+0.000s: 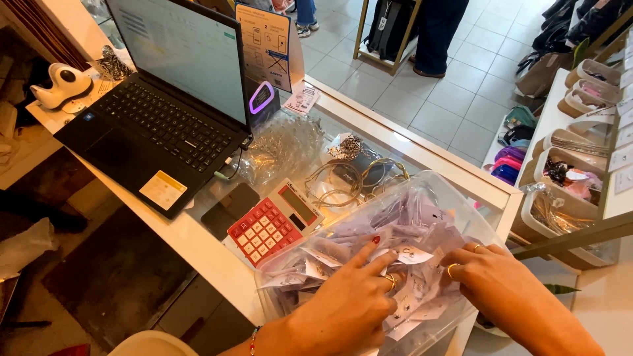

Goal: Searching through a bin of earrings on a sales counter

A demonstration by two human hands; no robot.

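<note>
Both hands sift small packets in a clear plastic bin (491,231).
Left of the bin sits a red calculator (273,223); inside, the left hand (346,303) spreads fingers over packets (409,254), the right hand (498,277) curls, pinching one.

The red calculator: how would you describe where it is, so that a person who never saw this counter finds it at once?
Start at the open black laptop on the white counter. Just to its right, past a flat black phone, lies the red-keyed calculator with a grey display, beside the clear plastic tub of small packets that both hands search. It is the only red, keyed thing there.
</note>
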